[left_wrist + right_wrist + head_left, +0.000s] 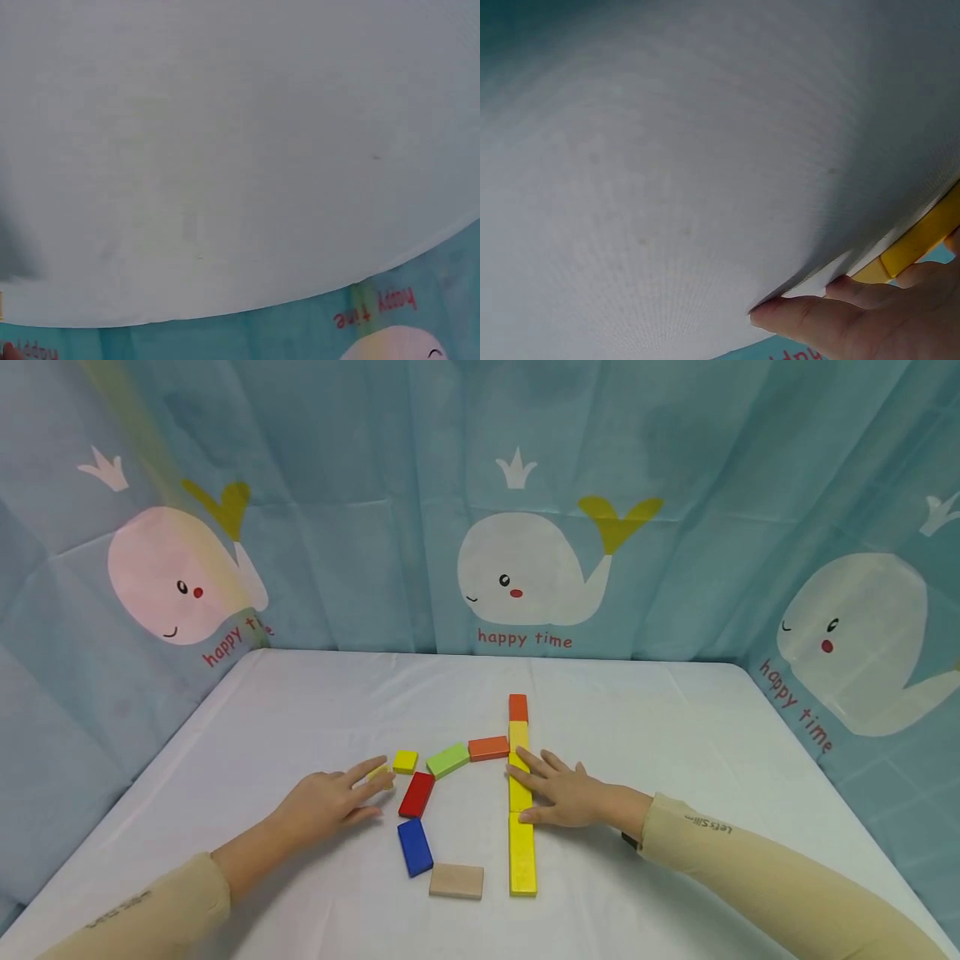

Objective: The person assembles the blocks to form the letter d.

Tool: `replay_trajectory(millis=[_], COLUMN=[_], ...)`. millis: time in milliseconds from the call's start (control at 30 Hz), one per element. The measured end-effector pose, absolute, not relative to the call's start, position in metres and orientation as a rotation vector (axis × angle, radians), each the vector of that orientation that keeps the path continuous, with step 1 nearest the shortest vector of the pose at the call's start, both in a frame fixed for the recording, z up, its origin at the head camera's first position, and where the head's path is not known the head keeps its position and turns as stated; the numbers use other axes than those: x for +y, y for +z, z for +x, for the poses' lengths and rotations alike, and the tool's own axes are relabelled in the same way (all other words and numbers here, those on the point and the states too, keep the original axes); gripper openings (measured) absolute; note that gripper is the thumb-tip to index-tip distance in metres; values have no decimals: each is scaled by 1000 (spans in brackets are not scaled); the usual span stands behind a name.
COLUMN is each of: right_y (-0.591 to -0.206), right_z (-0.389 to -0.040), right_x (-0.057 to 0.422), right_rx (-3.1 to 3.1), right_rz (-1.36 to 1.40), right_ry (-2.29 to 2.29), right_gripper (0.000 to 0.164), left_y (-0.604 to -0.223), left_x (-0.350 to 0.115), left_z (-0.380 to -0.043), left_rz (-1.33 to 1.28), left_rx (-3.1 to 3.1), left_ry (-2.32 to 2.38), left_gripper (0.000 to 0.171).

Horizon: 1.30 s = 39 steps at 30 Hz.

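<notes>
In the head view, my left hand (330,806) has its index and middle fingers stretched over a pale yellow block (382,778), partly hidden; the thumb stays apart from it. My right hand (573,795) lies with spread fingers across a straight column of blocks, fingertips touching the middle yellow block (519,793). Below that is a long yellow block (522,856); above are a pale yellow block (519,735) and an orange-red block (518,707). An arc leftward holds an orange block (488,749), green block (447,760), red block (417,794), blue block (416,847) and plain wooden block (456,882).
A small yellow block (406,762) lies between the left fingertips and the green block. The white-covered table (337,693) ends at a blue whale-print curtain (360,568) on the back and sides. The left wrist view shows mostly tablecloth.
</notes>
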State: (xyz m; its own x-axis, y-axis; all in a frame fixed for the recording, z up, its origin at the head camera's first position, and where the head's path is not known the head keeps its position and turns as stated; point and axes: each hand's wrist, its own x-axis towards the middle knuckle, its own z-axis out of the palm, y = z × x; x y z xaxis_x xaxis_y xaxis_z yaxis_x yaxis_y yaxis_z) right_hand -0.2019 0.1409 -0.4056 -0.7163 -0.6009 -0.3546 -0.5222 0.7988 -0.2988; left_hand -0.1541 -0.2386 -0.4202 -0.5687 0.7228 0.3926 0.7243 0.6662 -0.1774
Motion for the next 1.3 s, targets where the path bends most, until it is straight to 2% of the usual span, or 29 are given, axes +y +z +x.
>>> replay_trajectory(millis=[367,600,700,800,867,1000,1033,1133,1300], right_y=[-406,-406,-406,-406,-406,-405,-405,-406,-406], right_z=[-200,-201,-201,-201,-200,-201,-201,-202,-202], right_x=[140,139,139,139,139,140,140,141,140], right_rx=[2547,2550,2550,2550,2551,2548,2548,2548,2549], right_rz=[-841,-844,-846,-845,-844,-840,-838,-835,-837], right_ry=[-250,-249,-252,-256,-255,-259,-259,-257,-251], right_gripper=[75,75,75,75,75,76,76,76,76], left_y=[-433,-436,-432,-427,-425,-422,-422,-420,-415], left_x=[-251,-251,-250,-250,-250,-247,-245,-236,-214], left_z=[-169,-172,-170,-167,-165,-162,-161,-156,-143], left_rz=[-1122,-1134,-1125,-1118,-1121,-1173,-1189,-1252,-1344], left_rx=[-2512,-2453,-2470,-2492,-2482,-2379,-2352,-2283,-2216], left_ry=[38,47,74,121,126,58,36,-12,-68], left_gripper=[55,35,41,60,62,27,26,48,46])
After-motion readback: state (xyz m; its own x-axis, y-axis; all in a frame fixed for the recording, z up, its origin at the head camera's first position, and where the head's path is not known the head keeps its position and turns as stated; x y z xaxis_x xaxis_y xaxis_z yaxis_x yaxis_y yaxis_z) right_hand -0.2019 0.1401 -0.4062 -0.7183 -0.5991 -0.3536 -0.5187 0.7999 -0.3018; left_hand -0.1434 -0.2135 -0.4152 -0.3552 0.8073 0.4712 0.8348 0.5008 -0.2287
